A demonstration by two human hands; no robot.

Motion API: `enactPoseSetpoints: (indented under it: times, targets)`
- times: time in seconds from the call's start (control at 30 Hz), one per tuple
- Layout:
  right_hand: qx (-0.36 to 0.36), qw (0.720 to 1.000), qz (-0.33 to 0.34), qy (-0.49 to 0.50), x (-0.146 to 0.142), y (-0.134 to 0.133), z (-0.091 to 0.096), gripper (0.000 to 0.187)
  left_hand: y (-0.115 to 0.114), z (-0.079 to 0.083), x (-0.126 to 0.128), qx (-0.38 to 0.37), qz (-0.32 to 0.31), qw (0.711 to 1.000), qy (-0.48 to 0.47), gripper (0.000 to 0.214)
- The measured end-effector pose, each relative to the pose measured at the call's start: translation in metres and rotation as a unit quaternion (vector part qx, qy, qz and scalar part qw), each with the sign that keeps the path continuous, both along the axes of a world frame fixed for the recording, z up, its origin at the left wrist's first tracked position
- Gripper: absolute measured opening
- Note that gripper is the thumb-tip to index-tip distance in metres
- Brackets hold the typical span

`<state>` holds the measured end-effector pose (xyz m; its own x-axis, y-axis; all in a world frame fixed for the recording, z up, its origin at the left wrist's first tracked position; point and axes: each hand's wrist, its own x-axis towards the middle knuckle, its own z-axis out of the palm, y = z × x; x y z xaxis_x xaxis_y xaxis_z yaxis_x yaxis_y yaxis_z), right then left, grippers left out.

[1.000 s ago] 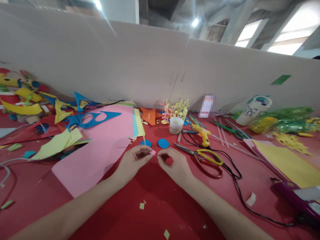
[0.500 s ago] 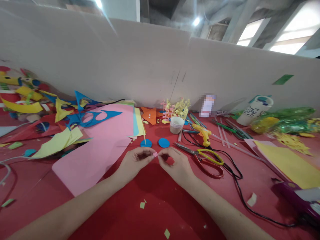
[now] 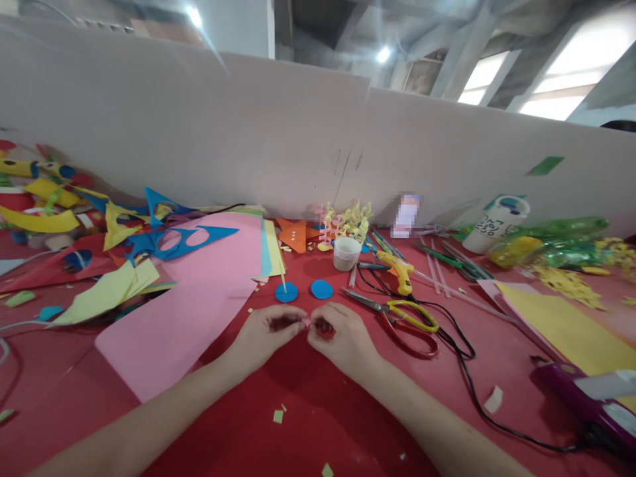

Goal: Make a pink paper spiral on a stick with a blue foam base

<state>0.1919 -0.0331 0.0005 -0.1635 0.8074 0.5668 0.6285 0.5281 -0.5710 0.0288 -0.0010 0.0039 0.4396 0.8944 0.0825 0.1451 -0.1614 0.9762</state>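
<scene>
Above the red tabletop, my left hand (image 3: 271, 333) and my right hand (image 3: 344, 336) meet fingertip to fingertip, both in a pinch. Between them shows a tiny pink paper piece (image 3: 307, 322), mostly covered by the fingers; its exact shape is hidden. Just beyond the hands lie two blue discs: the left disc (image 3: 288, 296) has a thin pale stick (image 3: 283, 273) rising from it, and the right disc (image 3: 322, 289) lies flat. Scissors (image 3: 390, 309) with yellow and red handles rest to the right of my right hand.
Behind the discs stand a white paper cup (image 3: 346, 254) and yellow paper strands (image 3: 358, 220). A yellow glue gun (image 3: 399, 270) with a black cord lies to the right, a purple tool (image 3: 566, 391) nearer. Pink sheets (image 3: 199, 298) and blue offcuts (image 3: 186, 242) cover the left.
The view has shifted slightly. My hands have drawn a little closer together, the right fingers are curled more, and less of the pink piece shows.
</scene>
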Motion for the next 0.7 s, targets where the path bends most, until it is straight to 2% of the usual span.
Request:
enactPoseSetpoints:
  times: [0.1, 0.3, 0.7]
  targets:
    - [-0.018, 0.999, -0.002, 0.034, -0.0018, -0.0002, -0.0003, 0.015, 0.0013, -0.0018, -0.0007, 0.005, -0.013, 1.0, -0.01, 0.012]
    - [-0.055, 0.994, 0.004, 0.096, -0.0021, 0.0002, 0.0002, 0.01, 0.0034, 0.0008, -0.0028, -0.009, 0.023, 0.999, -0.026, 0.015]
    - [-0.044, 0.995, 0.0, 0.088, -0.0005, -0.0008, -0.0019, 0.009, 0.0036, -0.0001, -0.003, 0.002, 0.017, 1.0, -0.007, 0.015]
